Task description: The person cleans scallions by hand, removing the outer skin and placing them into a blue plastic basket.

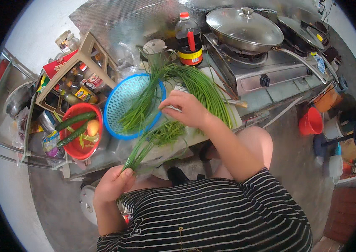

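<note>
My left hand (115, 182) is closed around a small bunch of long green chives (137, 151), whose other ends reach toward the board. Up and to the right, my right hand (185, 108) has thumb and forefinger pinched together above the rim of a blue plastic colander (108, 124). Whether a thin strand lies between those fingertips cannot be made out. Green stalks (133, 113) lie in the colander. A large heap of long chives (207, 91) rests on a white cutting board (236, 118). Short green pieces (170, 132) are piled below my right hand.
A red basin (80, 151) holds cucumbers (75, 121) and scraps. Beside it stands a beige rack (59, 71) with bottles. A large dark sauce bottle (190, 44) stands behind the board. On the right, a gas stove (259, 75) carries a lidded pan (244, 30) whose long handle juts forward.
</note>
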A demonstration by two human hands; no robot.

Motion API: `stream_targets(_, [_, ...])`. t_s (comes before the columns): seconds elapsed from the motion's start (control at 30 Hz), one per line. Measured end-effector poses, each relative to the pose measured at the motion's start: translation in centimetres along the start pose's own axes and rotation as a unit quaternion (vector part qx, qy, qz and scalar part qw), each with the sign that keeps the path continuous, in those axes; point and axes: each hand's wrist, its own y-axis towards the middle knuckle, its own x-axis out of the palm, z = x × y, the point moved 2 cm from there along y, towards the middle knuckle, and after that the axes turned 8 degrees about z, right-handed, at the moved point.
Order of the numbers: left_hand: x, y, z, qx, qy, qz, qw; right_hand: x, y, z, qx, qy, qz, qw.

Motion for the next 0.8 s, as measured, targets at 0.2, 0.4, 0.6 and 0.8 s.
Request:
stream_targets(0.2, [-0.3,0.1,-0.3,0.002,0.005,0.017,1.000,0.0,-0.7,0.2,-0.009,-0.017,-0.013,1.000])
stream_targets(0.4, [0.0,0.8,-0.2,0.002,0.011,0.059,0.998,-0.1,-0.6,-0.2,0.019,-0.087,0.083,0.992])
stream_targets(0.6, [-0.4,0.7,2.3,0.037,0.006,0.153,0.988,-1.4,-0.2,1.2,0.144,-0.055,0.236,0.960])
stream_targets(0.8, [-5.0,0.2,14.7,0.301,-0.122,0.265,0.908,-0.8,-0.9,0.8,0.179,-0.014,-0.015,0.984])
